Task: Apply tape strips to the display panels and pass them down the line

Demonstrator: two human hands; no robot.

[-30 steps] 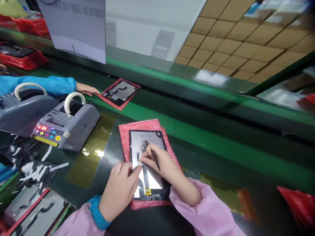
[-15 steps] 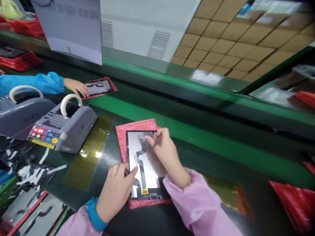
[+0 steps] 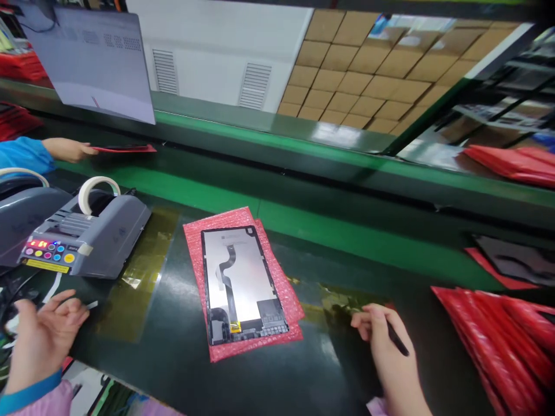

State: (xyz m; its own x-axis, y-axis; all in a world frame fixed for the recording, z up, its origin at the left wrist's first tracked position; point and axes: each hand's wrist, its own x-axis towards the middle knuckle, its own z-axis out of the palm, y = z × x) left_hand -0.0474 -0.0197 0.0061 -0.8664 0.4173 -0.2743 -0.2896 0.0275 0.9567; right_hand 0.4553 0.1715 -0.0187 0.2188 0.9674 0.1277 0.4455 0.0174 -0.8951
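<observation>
Left hand [image 3: 47,335]: fingers stood apart.
Right hand [image 3: 385,336]: at display panel's [image 3: 251,280] four o'clock, clamped on black pen-like tool [image 3: 398,341]; tip was hidden.

left sleeve [image 3: 52,401] is looking lilac-pink, and a solid blue band [image 3: 31,393] is circling its end. just a scrap of right sleeve [image 3: 376,406] is peeking out, same pinkish shade. left hand [image 3: 45,335] and right hand [image 3: 385,338] are going bare.
</observation>
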